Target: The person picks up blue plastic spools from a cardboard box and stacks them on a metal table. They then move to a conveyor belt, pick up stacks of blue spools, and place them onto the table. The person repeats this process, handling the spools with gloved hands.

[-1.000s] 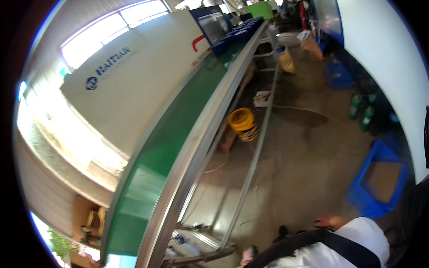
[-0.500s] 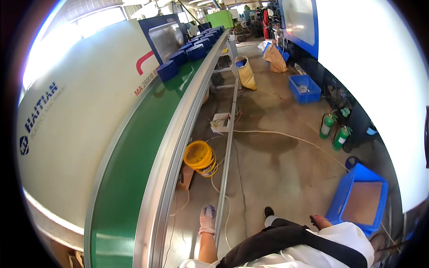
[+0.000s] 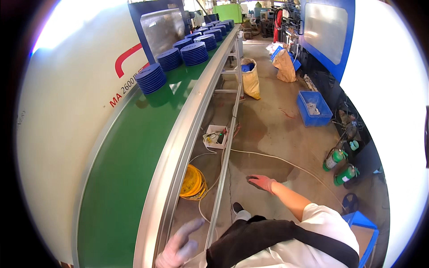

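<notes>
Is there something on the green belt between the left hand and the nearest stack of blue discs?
Nothing visible: the green belt is bare from the left hand, open at its near rail, to the nearest stack of blue discs.

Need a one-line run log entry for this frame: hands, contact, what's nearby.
left hand: gloved, empty, by conveyor rail | right hand: gloved, empty, out over floor | belt: blue disc stacks far up | yellow bucket under frame

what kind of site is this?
Most likely a plastics moulding factory floor. A long green conveyor belt carries stacks of blue round lids, big white-and-blue machines stand on both sides, and blue crates and sacks sit on the concrete floor. Both gloved hands, left and right, hold nothing.
</notes>
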`<state>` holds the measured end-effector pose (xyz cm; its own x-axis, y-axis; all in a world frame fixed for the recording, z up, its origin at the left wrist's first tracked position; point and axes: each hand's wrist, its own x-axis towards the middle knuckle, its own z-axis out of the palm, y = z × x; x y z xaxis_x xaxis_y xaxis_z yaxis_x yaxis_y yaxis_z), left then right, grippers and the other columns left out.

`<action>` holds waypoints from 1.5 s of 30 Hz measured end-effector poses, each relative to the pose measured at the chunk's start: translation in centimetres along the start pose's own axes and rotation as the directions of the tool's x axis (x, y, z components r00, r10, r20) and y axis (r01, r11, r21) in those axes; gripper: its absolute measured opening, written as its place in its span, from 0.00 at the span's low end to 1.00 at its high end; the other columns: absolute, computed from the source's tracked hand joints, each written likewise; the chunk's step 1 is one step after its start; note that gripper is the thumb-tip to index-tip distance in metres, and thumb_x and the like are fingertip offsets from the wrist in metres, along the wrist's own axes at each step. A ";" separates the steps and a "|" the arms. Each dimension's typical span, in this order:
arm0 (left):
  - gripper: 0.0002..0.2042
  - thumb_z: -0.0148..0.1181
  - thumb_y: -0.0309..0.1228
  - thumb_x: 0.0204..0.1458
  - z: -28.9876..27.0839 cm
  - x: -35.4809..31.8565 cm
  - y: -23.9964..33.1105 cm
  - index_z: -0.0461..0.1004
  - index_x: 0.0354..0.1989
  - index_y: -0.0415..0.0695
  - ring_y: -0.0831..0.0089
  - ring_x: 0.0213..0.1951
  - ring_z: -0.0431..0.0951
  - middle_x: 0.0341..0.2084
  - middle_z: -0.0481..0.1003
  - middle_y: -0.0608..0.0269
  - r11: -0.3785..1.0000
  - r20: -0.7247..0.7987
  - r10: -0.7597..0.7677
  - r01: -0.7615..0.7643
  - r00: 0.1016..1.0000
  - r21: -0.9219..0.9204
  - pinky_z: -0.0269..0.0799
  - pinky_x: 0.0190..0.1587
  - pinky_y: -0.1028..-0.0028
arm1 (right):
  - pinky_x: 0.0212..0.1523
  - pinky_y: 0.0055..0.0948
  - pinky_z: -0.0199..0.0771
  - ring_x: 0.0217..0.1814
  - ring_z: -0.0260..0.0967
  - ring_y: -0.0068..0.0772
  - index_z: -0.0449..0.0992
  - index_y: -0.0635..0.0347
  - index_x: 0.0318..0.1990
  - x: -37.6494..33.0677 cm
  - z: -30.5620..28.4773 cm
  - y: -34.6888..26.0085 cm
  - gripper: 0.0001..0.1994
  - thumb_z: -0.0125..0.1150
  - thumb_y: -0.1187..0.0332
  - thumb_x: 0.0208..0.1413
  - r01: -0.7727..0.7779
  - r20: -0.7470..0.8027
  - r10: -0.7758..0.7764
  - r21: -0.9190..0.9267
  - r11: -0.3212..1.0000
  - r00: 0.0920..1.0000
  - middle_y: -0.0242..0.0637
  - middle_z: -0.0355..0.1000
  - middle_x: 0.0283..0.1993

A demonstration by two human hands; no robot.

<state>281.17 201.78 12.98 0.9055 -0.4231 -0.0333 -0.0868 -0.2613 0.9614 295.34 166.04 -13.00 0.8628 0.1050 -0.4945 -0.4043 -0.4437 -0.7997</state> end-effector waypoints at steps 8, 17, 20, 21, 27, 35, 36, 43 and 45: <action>0.32 0.58 0.40 0.52 -6.4 10.5 3.1 0.58 0.59 0.30 0.54 0.60 0.62 0.58 0.62 0.44 0.960 0.013 0.168 -0.161 0.986 -0.230 0.52 0.62 0.63 | 0.65 0.28 0.50 0.68 0.51 0.34 0.63 0.54 0.61 18.3 -15.9 2.2 0.29 0.51 0.50 0.53 0.006 -0.112 0.020 0.227 0.974 0.994 0.39 0.57 0.65; 0.29 0.56 0.30 0.35 -14.5 28.9 14.1 0.68 0.52 0.31 0.56 0.50 0.73 0.48 0.72 0.45 0.899 -0.264 -0.198 0.282 0.944 0.335 0.65 0.54 0.66 | 0.64 0.28 0.55 0.63 0.60 0.30 0.63 0.65 0.60 32.5 -30.3 -29.4 0.21 0.45 0.62 0.62 0.771 -0.535 -0.574 0.550 0.320 0.620 0.38 0.64 0.60; 0.28 0.54 0.33 0.43 -18.8 41.0 12.5 0.65 0.55 0.32 0.59 0.51 0.72 0.48 0.71 0.49 0.873 -0.116 -0.137 0.175 0.984 0.456 0.64 0.55 0.66 | 0.66 0.30 0.52 0.64 0.57 0.33 0.62 0.67 0.59 35.0 -33.2 -40.0 0.21 0.45 0.63 0.63 0.903 -0.519 -0.767 0.390 0.180 0.377 0.42 0.62 0.61; 0.27 0.53 0.33 0.46 -19.3 46.1 11.7 0.64 0.56 0.33 0.60 0.52 0.71 0.49 0.71 0.49 0.886 -0.112 -0.157 0.190 0.981 0.422 0.64 0.55 0.66 | 0.68 0.32 0.49 0.66 0.55 0.35 0.60 0.66 0.61 36.6 -35.1 -42.2 0.21 0.43 0.64 0.63 0.916 -0.518 -0.771 0.342 0.210 0.370 0.41 0.61 0.62; 0.30 0.40 0.47 0.60 -23.4 70.5 5.2 0.48 0.66 0.43 0.53 0.63 0.56 0.63 0.55 0.48 0.995 -0.104 -0.019 0.028 0.994 0.092 0.51 0.64 0.58 | 0.64 0.43 0.46 0.69 0.45 0.39 0.56 0.53 0.64 51.7 -40.7 -53.9 0.37 0.52 0.41 0.52 0.522 -0.306 -0.428 0.598 0.608 0.850 0.35 0.55 0.66; 0.36 0.31 0.61 0.55 -21.6 91.6 -1.9 0.54 0.65 0.48 0.66 0.63 0.55 0.63 0.58 0.62 0.965 -0.525 -0.234 0.129 0.818 -0.230 0.47 0.63 0.69 | 0.63 0.38 0.55 0.61 0.60 0.38 0.66 0.57 0.58 59.1 -40.7 -54.7 0.31 0.54 0.43 0.54 0.146 0.213 -0.519 0.811 0.567 0.828 0.37 0.66 0.59; 0.35 0.31 0.60 0.56 -21.4 92.1 -2.3 0.57 0.64 0.48 0.67 0.60 0.60 0.61 0.61 0.63 0.977 -0.609 -0.214 0.175 0.764 -0.124 0.52 0.61 0.71 | 0.64 0.38 0.55 0.61 0.60 0.37 0.66 0.57 0.58 59.1 -40.5 -54.3 0.31 0.54 0.44 0.54 0.139 0.216 -0.528 0.821 0.554 0.821 0.37 0.66 0.59; 0.24 0.43 0.40 0.55 -20.5 87.9 3.9 0.61 0.61 0.44 0.61 0.59 0.61 0.61 0.60 0.60 -0.110 -0.570 0.405 0.656 0.715 0.746 0.49 0.60 0.59 | 0.64 0.32 0.54 0.62 0.60 0.34 0.62 0.61 0.60 49.0 -38.1 -56.9 0.28 0.47 0.49 0.60 0.608 -0.089 -0.826 0.721 0.331 0.556 0.37 0.63 0.60; 0.24 0.42 0.42 0.56 -22.4 83.6 7.9 0.65 0.58 0.44 0.65 0.58 0.63 0.57 0.66 0.61 -0.962 -0.507 0.220 0.101 0.833 -0.252 0.52 0.59 0.57 | 0.64 0.32 0.54 0.61 0.60 0.33 0.62 0.63 0.60 46.3 -36.4 -60.7 0.28 0.46 0.49 0.61 0.633 -0.053 -0.889 0.721 0.281 0.456 0.37 0.64 0.59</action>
<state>365.54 183.80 23.94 0.9461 0.0295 0.3225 0.2797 0.4274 -0.8597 370.85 165.40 25.02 0.7686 0.3946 0.5036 0.2140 0.5833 -0.7836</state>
